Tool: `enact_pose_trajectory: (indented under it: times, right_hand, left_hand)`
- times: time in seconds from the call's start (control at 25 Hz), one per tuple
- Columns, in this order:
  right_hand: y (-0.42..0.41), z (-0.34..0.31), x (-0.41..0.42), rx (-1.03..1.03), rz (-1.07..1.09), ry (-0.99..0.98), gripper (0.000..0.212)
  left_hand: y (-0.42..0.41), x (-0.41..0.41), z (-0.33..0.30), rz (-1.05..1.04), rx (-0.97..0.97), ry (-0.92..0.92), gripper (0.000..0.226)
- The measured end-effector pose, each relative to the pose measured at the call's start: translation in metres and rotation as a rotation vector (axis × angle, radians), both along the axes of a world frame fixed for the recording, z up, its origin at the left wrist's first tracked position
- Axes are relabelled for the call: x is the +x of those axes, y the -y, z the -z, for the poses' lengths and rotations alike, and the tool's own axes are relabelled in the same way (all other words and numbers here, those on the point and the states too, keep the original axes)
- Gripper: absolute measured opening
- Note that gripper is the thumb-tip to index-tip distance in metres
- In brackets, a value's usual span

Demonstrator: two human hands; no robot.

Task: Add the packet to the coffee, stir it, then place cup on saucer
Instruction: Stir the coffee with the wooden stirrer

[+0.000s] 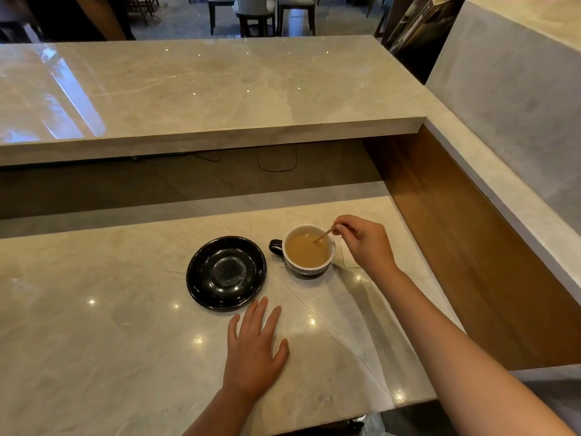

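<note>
A dark cup [306,269] with a white inside holds light brown coffee and stands on the marble counter, its handle pointing left. My right hand [364,242] pinches a thin wooden stir stick [323,236] whose lower end dips into the coffee. The black glossy saucer [201,287] sits bare just left of the cup, not touching it. My left hand [254,350] lies flat on the counter below the saucer, fingers spread, holding nothing. No packet is in sight.
A raised marble bar shelf [204,99] runs across behind the counter [94,341]. A brown wooden side wall [456,247] closes the right. Cables lie in the dark gap under the shelf. Chairs stand far back.
</note>
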State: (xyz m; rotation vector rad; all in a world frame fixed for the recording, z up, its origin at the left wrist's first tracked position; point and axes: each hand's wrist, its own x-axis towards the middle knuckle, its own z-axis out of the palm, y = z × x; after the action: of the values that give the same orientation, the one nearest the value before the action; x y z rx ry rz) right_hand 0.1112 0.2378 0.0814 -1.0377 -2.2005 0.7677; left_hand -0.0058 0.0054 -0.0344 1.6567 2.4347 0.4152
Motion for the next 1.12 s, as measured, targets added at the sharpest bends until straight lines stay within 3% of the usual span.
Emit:
enact_pose_trajectory:
  times: [0.24, 0.44, 0.6, 0.72, 1.12]
  right_hand:
    - [0.009, 0.000, 0.028, -0.027, -0.016, 0.048, 0.010]
    - [0.027, 0.008, 0.022, -0.240, 0.020, -0.139, 0.012]
    - [0.035, 0.020, 0.006, -0.258, 0.048, -0.247, 0.012]
    - [0.034, 0.022, -0.007, -0.196, 0.093, -0.248, 0.012]
    - [0.007, 0.013, 0.019, 0.274, -0.006, 0.060, 0.009]
  left_hand:
    - [0.000, 0.000, 0.001, -0.002, 0.008, -0.001, 0.059]
    - [0.000, 0.000, 0.003, -0.006, -0.010, -0.012, 0.059]
    - [0.000, -0.001, 0.002, -0.006, -0.018, -0.011, 0.059]
    - [0.000, 0.000, 0.002, -0.001, -0.010, -0.016, 0.059]
    - [0.001, 0.000, 0.001, 0.004, 0.040, 0.012, 0.058]
